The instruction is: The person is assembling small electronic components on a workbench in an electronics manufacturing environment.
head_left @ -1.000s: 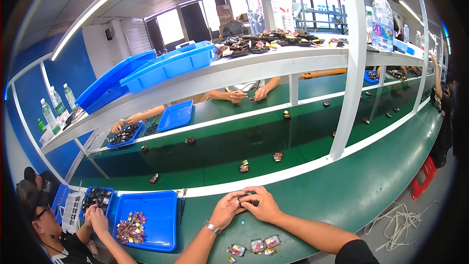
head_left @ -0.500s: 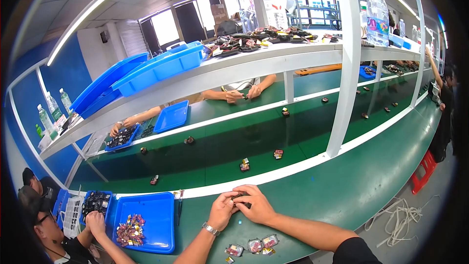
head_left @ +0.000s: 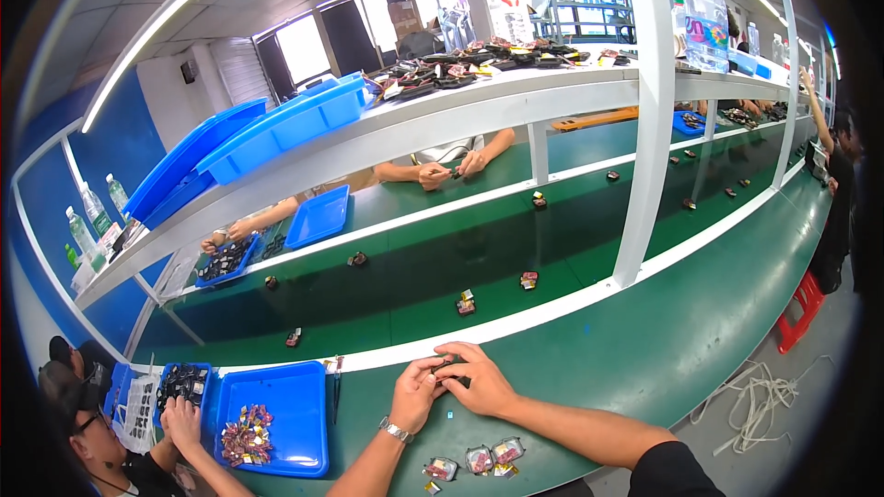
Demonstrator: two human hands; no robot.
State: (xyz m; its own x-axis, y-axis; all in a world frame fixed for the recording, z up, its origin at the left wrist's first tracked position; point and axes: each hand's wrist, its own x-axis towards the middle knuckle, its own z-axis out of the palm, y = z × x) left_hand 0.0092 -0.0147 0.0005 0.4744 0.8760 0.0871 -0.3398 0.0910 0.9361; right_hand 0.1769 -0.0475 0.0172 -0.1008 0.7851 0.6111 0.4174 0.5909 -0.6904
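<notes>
At green tabletop [head_left: 645, 377] edge: both hands meeting
Left hand [head_left: 414, 393]: pinching small dark part [head_left: 443, 366]
Right hand [head_left: 479, 380]: closed on same part
Advice: keep fingertips steady, low, near three small wrapped pieces [head_left: 474, 463]

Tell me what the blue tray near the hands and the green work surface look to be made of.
Shallow blue rectangular tray: probably moulded plastic, going by its glossy uniform colour and rounded raised rim. Green work surface: seemingly a matte rubber or vinyl mat, flat, without glare; the exact material is unclear. Both hands pinch a small dark part too small to judge.
</notes>
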